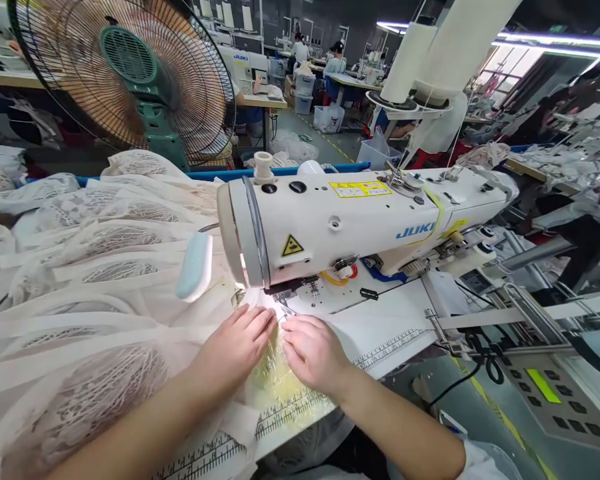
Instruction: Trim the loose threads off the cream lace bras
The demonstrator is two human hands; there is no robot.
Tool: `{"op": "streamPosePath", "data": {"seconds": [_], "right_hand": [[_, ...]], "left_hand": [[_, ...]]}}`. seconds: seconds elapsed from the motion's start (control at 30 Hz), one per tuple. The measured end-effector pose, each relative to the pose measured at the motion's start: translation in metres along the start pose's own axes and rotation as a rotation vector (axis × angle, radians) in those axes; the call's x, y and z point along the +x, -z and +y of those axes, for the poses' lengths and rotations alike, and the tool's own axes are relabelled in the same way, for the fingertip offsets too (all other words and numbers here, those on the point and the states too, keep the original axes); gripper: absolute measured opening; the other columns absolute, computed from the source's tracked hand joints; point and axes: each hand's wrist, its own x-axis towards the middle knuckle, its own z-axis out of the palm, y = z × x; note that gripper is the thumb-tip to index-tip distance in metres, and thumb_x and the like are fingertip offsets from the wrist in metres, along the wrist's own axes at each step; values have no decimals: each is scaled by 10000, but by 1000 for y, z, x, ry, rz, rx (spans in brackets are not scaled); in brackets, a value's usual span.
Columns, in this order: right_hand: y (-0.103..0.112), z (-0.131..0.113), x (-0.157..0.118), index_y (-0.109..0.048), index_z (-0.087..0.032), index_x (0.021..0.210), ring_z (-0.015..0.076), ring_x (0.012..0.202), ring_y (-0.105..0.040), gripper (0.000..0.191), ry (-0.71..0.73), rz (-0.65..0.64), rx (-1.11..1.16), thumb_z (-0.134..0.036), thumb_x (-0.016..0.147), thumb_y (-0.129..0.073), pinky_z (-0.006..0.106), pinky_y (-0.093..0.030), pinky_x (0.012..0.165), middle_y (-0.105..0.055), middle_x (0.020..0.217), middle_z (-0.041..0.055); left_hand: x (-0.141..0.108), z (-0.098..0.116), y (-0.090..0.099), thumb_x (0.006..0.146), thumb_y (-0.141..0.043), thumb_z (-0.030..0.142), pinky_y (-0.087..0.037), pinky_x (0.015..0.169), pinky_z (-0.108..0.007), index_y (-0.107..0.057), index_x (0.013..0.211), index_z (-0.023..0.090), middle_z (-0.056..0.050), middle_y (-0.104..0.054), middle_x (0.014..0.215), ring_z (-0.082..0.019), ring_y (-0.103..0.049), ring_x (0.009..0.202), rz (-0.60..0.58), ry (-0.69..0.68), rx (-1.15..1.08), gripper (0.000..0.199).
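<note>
Under the needle end of a white sewing machine (310,220), my two hands lie close together on the work surface. My left hand (245,337) rests flat on pale fabric just left of the presser foot (285,307), its fingers extended side by side. My right hand (313,350) is to the right of the foot, fingers curled with the thumb beneath; what it grips, if anything, is hidden. Between the hands, shiny yellowish clear film (277,377) covers part of the table. Pale lace fabric pieces (100,273) are heaped at the left.
A large fan (125,73) stands behind the fabric at back left. Thread cones (410,63) rise behind the machine. A small blade (369,293) lies on the machine bed. A control panel (555,400) is at lower right. People work in the background.
</note>
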Motion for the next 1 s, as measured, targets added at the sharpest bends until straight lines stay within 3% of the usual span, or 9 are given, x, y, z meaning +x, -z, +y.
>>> {"op": "streamPosePath", "data": {"seconds": [0.27,0.57,0.87,1.0], "right_hand": [[1,1,0,-631,-153,702,190,839,-603,208,-9,24,1,-161,786,-441,329,-509,822,-687,848,71],[3,5,1,-627,-157,665,182,809,-602,223,1,37,-12,-156,784,-438,317,-509,823,-687,830,63],[1,5,-1,-628,-160,666,182,806,-600,223,-2,57,-18,-152,782,-438,314,-511,823,-689,826,56],[2,6,0,-613,-167,648,177,796,-602,227,8,83,-19,-158,785,-433,306,-520,794,-687,814,55]], "left_hand": [[7,-22,2,896,-348,175,-393,928,-452,-577,1096,141,-98,-629,1133,-236,-546,1040,-83,-77,-56,306],[17,-37,6,891,-329,153,-446,828,-445,-577,1100,101,-127,-626,1141,-272,-567,1025,-143,-156,6,329],[21,-50,2,889,-302,178,-461,691,-409,-570,1117,117,-146,-629,1124,-269,-630,831,-212,-87,56,357],[24,-57,0,868,-326,178,-463,729,-400,-566,1114,160,-118,-644,1104,-262,-625,867,-232,-40,47,344]]}}
